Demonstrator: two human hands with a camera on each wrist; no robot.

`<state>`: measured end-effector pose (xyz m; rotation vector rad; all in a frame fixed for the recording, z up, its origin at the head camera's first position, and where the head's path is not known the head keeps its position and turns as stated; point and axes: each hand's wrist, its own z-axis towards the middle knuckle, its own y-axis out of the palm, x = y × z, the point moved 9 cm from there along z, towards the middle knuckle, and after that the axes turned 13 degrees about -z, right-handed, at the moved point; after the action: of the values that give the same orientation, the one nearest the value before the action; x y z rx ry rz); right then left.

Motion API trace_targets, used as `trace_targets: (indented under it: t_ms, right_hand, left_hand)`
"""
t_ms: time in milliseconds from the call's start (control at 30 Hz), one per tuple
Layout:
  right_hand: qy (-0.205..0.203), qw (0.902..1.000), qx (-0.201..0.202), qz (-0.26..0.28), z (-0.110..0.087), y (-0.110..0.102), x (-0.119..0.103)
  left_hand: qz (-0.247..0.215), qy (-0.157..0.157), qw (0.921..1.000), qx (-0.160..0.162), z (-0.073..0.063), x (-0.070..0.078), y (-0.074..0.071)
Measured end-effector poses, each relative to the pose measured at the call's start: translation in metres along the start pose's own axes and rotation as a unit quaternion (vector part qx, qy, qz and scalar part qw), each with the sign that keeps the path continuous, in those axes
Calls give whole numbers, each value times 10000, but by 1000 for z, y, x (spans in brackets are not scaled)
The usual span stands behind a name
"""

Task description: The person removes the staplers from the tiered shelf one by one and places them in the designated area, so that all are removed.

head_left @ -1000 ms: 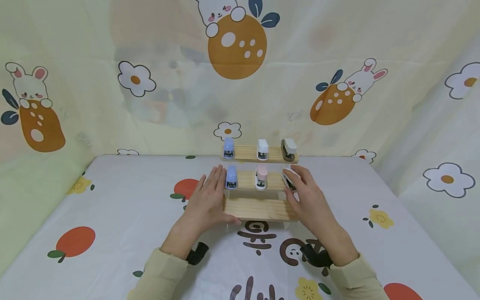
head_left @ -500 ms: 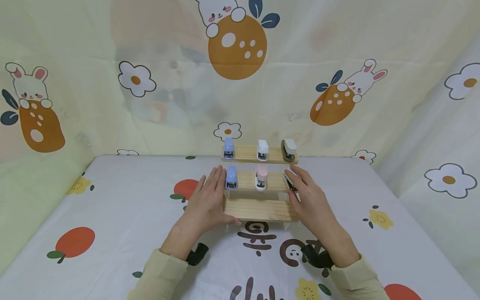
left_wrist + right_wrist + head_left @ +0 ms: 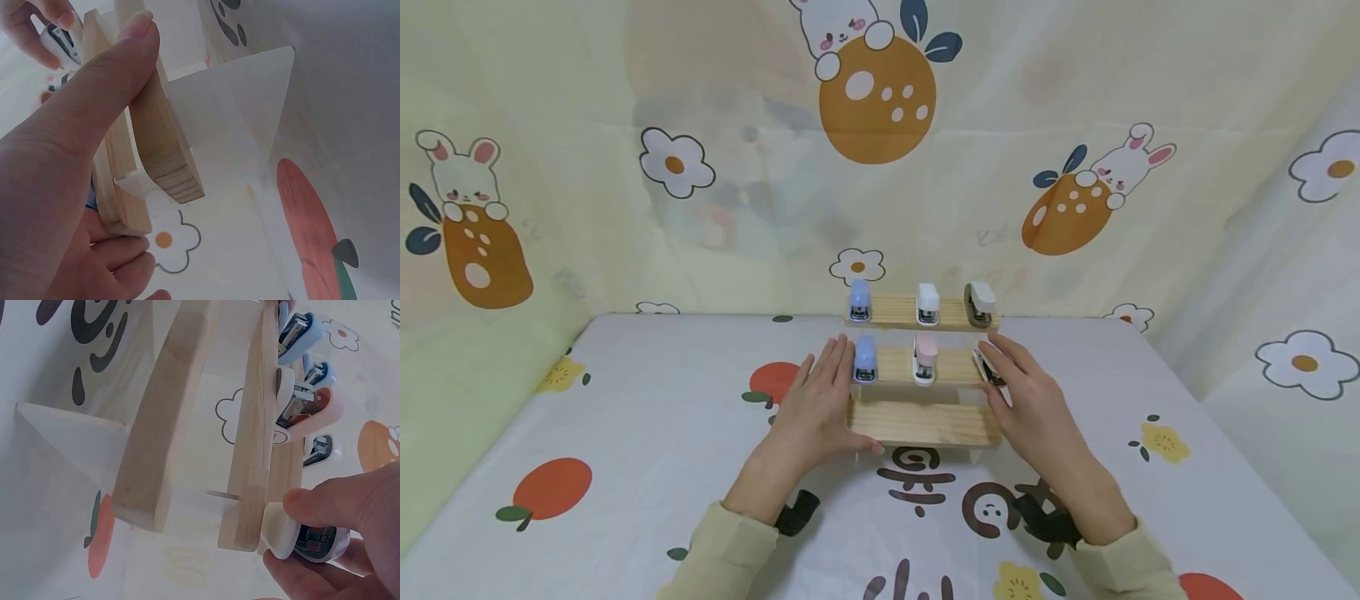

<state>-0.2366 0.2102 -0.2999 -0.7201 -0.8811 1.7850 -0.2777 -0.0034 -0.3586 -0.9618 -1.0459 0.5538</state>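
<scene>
A tiered wooden rack (image 3: 925,423) with clear side panels stands mid-table. My left hand (image 3: 816,404) holds its left end. In the left wrist view, the thumb lies across the front board (image 3: 165,153) and bent fingers touch the board behind it. My right hand (image 3: 1033,400) pinches a small white stapler (image 3: 281,531) between thumb and fingers at the middle shelf's right end; whether it rests on the shelf, I cannot tell. Also on that shelf are a blue stapler (image 3: 865,358) and a pink-and-white stapler (image 3: 925,358).
On the back shelf (image 3: 883,308) stand a blue stapler (image 3: 860,302), a white stapler (image 3: 928,304) and a grey-and-white stapler (image 3: 980,304). A printed cloth (image 3: 647,467) covers the table. A patterned curtain (image 3: 760,225) hangs behind the rack.
My right hand and the white stapler have shifted slightly to the right along the middle shelf's end. My left hand keeps its place on the rack. The head view has shifted a little.
</scene>
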Motion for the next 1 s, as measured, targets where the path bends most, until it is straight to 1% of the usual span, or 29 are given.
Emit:
trace_targets:
  t_ms: [267,533,767,1000]
  right_hand:
    - [-82,9999,91,-89,-2,-7,2]
    - [-42,9996,245,-106,-4,-17,11]
    - [105,9992,336,-168,-8,-22,25]
    - [316,9990,296,-147,-10,-25,37]
  left_hand:
    - [81,73,9999,49,0,1,-1]
    - [108,36,9999,52,0,-1,0]
    - [104,65,9999,38,0,0,0]
    - [123,19,9999,1,0,-1,0]
